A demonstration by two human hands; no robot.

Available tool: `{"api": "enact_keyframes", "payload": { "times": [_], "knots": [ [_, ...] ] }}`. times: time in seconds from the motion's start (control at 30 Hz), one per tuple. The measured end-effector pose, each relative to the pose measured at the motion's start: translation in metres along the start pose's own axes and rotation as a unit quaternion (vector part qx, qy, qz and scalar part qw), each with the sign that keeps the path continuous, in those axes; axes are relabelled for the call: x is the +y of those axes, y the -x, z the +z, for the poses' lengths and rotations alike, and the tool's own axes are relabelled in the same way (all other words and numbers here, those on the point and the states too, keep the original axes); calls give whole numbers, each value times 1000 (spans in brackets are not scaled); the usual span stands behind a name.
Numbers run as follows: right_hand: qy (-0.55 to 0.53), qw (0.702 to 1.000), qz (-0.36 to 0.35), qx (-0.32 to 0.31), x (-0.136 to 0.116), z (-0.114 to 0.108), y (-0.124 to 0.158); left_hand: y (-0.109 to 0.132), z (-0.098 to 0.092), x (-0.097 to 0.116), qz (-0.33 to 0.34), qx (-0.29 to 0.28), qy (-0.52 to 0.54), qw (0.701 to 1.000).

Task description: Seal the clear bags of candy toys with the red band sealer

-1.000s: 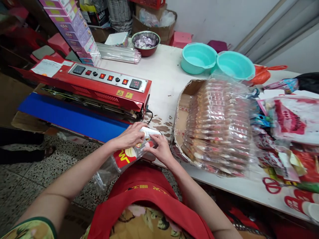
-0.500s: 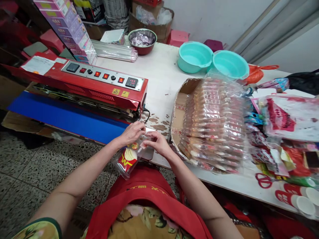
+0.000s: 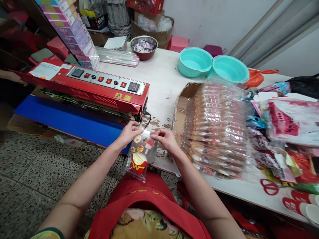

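Note:
A clear plastic bag (image 3: 133,153) hangs between my hands, its top edge up near the sealing machine. Inside it show a red-and-yellow fries-shaped piece (image 3: 138,163), a small fried-egg shape, round burger-like pieces and a red ice-pop shape (image 3: 149,144). My left hand (image 3: 129,134) pinches the upper left corner of the bag. At the upper right corner, my right hand (image 3: 165,138) grips it between thumb and fingers. Just beyond my left hand is the right end of the red band sealing machine (image 3: 107,89), with its blue belt (image 3: 74,122) running leftward.
A cardboard box (image 3: 179,114) of packed clear bags (image 3: 211,129) stands right of my hands. Behind are two turquoise basins (image 3: 195,61) and a metal bowl (image 3: 144,46) of sachets. Red scissors (image 3: 269,187) and paper cups lie front right. Another person's hand (image 3: 11,76) shows far left.
My hands have spread apart along the bag's top edge, my right hand moving right. The bag now hangs flatter, with more of its contents showing. Another person's hand has appeared at far left.

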State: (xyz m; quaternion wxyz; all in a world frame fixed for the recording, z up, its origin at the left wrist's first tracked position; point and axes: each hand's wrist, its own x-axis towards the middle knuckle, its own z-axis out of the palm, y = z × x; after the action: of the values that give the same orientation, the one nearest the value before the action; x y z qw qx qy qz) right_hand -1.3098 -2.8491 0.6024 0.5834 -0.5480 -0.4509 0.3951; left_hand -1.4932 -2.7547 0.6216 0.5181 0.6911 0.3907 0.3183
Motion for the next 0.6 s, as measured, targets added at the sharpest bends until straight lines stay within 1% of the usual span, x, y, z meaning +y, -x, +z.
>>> {"api": "enact_keyframes", "payload": {
  "times": [0.03, 0.07, 0.1, 0.13, 0.2, 0.3, 0.4, 0.47, 0.6],
  "knots": [
    [-1, 1000, 0, 3, 0, 1, -1, 1, 2, -3, -66, -9, 81, 994],
    [-2, 1000, 4, 7, 0, 1, -2, 1, 4, -5, -116, -16, 145, 982],
    [-3, 1000, 9, 13, 0, 1, -3, 1, 6, -8, -147, -17, 187, 971],
    [-4, 1000, 15, 20, 1, 2, -4, 0, 8, -10, -159, -6, 212, 964],
    [-8, 999, 26, 35, 1, 2, -7, -3, 12, -12, -147, 39, 235, 960],
    [-19, 998, 37, 55, 1, 5, -12, -15, 21, -15, -107, 100, 243, 959],
    [-40, 995, 48, 72, 1, 10, -20, -27, 24, -16, -86, 127, 248, 956],
    [-57, 993, 58, 85, 2, 13, -27, -32, 17, -18, -93, 115, 255, 956],
    [-75, 988, 82, 108, 10, 18, -50, -28, -8, -26, -151, 50, 265, 951]
  ]
}}
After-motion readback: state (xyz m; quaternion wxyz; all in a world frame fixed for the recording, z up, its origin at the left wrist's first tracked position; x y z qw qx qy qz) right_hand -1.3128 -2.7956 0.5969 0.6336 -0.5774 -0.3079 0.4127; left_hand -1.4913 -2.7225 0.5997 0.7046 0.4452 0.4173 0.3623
